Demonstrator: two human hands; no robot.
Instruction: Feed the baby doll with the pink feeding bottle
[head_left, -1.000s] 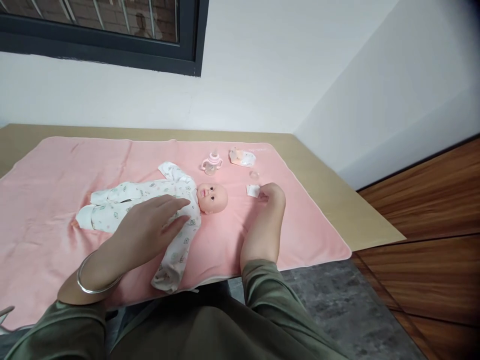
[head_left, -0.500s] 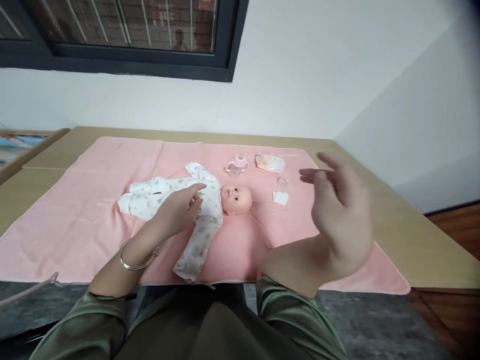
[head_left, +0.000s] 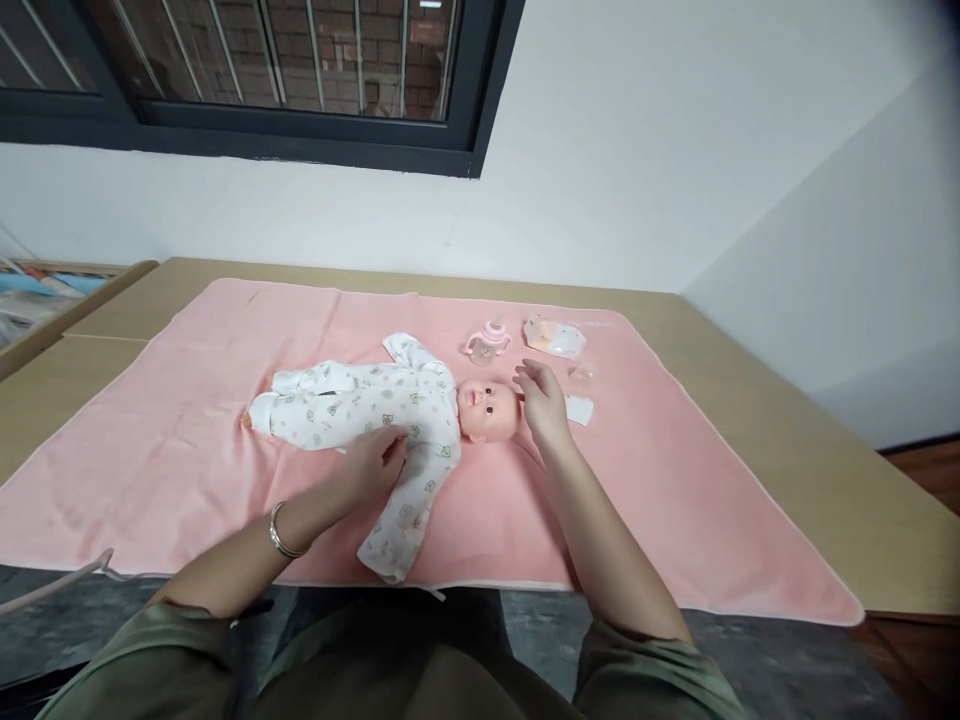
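A baby doll (head_left: 489,411) lies on its back, its head to the right, dressed in a white printed romper (head_left: 360,402). One long sleeve stretches toward the near edge. My left hand (head_left: 372,465), with a silver bangle on the wrist, is over the romper's near side. Its fingers are curled together; whatever they may hold is hidden. Beside the top of the doll's head is my right hand (head_left: 543,398), its fingers apart and slightly bent, holding nothing. Just right of it lies a small white square (head_left: 579,409), partly covered by the hand.
A pink blanket (head_left: 660,500) covers much of the wooden table (head_left: 810,480). Beyond the doll's head are a pink-handled baby bottle (head_left: 487,343), a clear plastic packet (head_left: 555,337) and a small clear piece (head_left: 580,374). A wall and window (head_left: 300,120) rise behind.
My right hand has swung left and away from me, from the blanket's right side to the doll's head. My left hand has shifted slightly nearer me and its fingers have curled more.
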